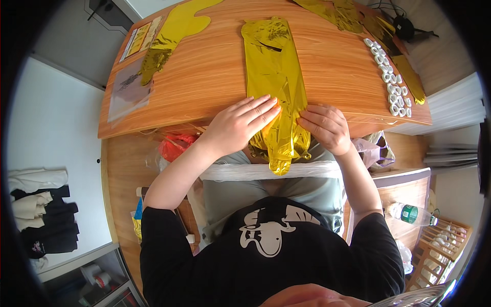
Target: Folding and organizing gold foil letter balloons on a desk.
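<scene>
A long gold foil balloon (273,66), flat and creased, lies lengthwise on the wooden table, and its near end hangs over the front edge above my lap. My left hand (238,125) rests on the balloon's left side, its fingers stretched out and pressed flat on the foil. At the right edge of the foil, my right hand (327,128) pinches the balloon between thumb and fingers; the thumb is mostly hidden. Near the far end, a short dark slit or mark shows on the foil.
Several small white ribbon-like rolls (391,82) line the table's right side. More gold foil pieces (179,28) lie at the far left and far right, near a clear plastic sleeve (128,89). White strands (240,172) stretch across my lap. A plastic bottle (414,214) lies at the right.
</scene>
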